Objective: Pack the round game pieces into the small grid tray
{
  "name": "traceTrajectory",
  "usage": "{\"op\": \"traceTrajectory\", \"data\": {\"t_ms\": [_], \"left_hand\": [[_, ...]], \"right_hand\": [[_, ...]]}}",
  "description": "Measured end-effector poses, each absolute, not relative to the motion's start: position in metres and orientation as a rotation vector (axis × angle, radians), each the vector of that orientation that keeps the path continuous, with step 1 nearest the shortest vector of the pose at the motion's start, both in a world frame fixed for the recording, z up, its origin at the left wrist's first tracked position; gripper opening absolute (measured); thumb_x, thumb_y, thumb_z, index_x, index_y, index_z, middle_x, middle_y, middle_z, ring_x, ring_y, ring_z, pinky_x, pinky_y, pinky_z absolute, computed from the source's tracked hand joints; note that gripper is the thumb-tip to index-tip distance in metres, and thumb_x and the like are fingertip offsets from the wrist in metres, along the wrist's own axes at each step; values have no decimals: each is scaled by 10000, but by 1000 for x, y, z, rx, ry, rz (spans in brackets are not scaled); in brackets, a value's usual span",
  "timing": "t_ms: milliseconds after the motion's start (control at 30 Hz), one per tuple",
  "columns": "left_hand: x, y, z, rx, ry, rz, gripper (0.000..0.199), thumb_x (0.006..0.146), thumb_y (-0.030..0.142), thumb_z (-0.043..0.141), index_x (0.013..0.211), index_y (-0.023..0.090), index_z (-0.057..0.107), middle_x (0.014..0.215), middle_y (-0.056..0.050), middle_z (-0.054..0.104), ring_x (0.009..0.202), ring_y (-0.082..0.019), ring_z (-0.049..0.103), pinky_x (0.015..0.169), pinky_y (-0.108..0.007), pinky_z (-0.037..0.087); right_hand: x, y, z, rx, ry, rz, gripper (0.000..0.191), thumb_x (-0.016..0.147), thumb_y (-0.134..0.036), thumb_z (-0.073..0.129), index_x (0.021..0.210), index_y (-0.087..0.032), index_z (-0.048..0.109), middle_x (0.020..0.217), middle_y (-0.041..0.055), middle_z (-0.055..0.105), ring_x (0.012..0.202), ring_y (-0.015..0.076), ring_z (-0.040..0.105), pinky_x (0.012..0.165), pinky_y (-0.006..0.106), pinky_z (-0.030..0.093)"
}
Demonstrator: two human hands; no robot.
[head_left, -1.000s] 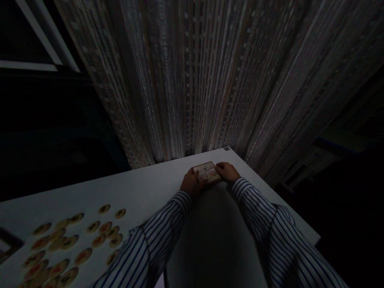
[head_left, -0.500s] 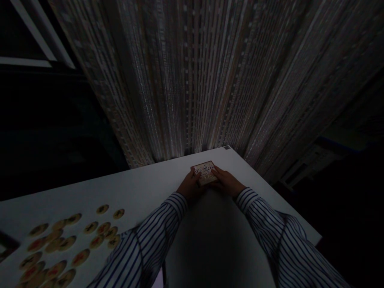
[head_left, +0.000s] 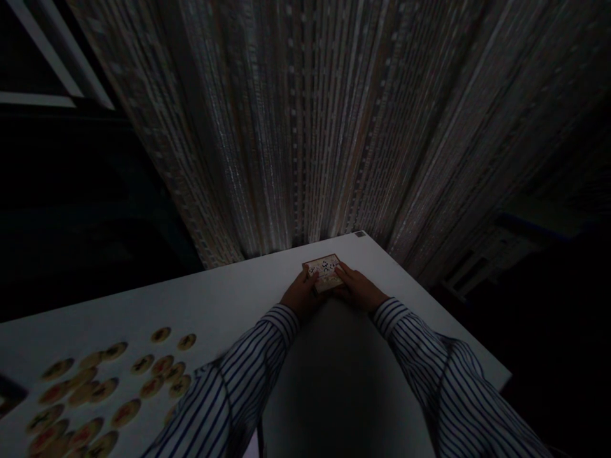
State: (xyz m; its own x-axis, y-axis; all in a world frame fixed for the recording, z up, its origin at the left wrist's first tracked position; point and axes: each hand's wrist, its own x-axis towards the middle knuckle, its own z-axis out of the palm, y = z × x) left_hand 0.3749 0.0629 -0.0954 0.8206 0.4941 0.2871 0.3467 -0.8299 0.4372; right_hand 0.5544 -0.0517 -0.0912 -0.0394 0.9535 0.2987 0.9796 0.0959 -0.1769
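Observation:
A small flat box [head_left: 326, 267] with dark brushed characters on its pale top is held near the far corner of the white table [head_left: 229, 286]. My left hand [head_left: 301, 294] grips its left side, thumb on the top face. From the right, my right hand [head_left: 361, 289] holds the other side, its thumb also over the top. The fingers under the box are hidden, and the light is dim.
Several round xiangqi pieces [head_left: 126, 412] with red or black characters lie loose at the table's left, some overlapping. A patterned curtain [head_left: 305, 127] hangs behind the far edge. A dark-edged object [head_left: 10, 393] shows at the left border.
Both hands keep the box in nearly the same place and pose. The view has shifted very slightly.

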Motion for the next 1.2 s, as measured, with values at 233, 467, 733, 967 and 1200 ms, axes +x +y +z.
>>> {"op": "traceTrajectory", "data": {"t_ms": [233, 467, 733, 967, 1200], "left_hand": [[373, 62, -91, 2667, 644, 454, 748, 677, 399, 600, 1262, 7, 347, 1382, -294, 155, 1240, -364, 252, 978, -456, 321], [373, 61, -93, 2714, 644, 550, 718, 683, 402, 590, 1261, 43, 360, 1386, -269, 181, 1230, -359, 285, 959, -461, 347], [371, 63, -95, 2725, 586, 520, 740, 678, 366, 613, 1275, 34, 326, 1383, -287, 160, 1240, -361, 260, 961, -476, 339], [370, 61, -95, 2724, 593, 544, 713, 699, 392, 586, 1273, 53, 333, 1386, -276, 169, 1234, -361, 276, 950, -472, 353], [373, 63, -97, 2669, 641, 566, 620, 789, 423, 452, 1252, 24, 345, 1373, -285, 200, 1244, -341, 265, 966, -479, 331]], "right_hand": [[560, -52, -94, -1872, -2047, -63, 654, 810, -386, 473, 1357, -164, 190, 1394, 176, 231, 1215, 266, 346, 940, 458, 351], [558, -52, -88, -1945, -2044, -26, 674, 796, -386, 485, 1351, -122, 209, 1404, 186, 200, 1209, 280, 351, 944, 445, 352], [559, -56, -89, -1967, -2052, -13, 657, 813, -369, 458, 1362, -148, 172, 1414, 166, 185, 1251, 268, 286, 969, 464, 314], [559, -55, -89, -1937, -2059, 6, 660, 814, -392, 450, 1362, -150, 171, 1413, 170, 184, 1272, 270, 239, 968, 476, 305], [558, -52, -90, -1938, -2005, 36, 602, 859, -396, 357, 1363, -129, 165, 1413, 181, 179, 1282, 258, 220, 975, 470, 299]]}}
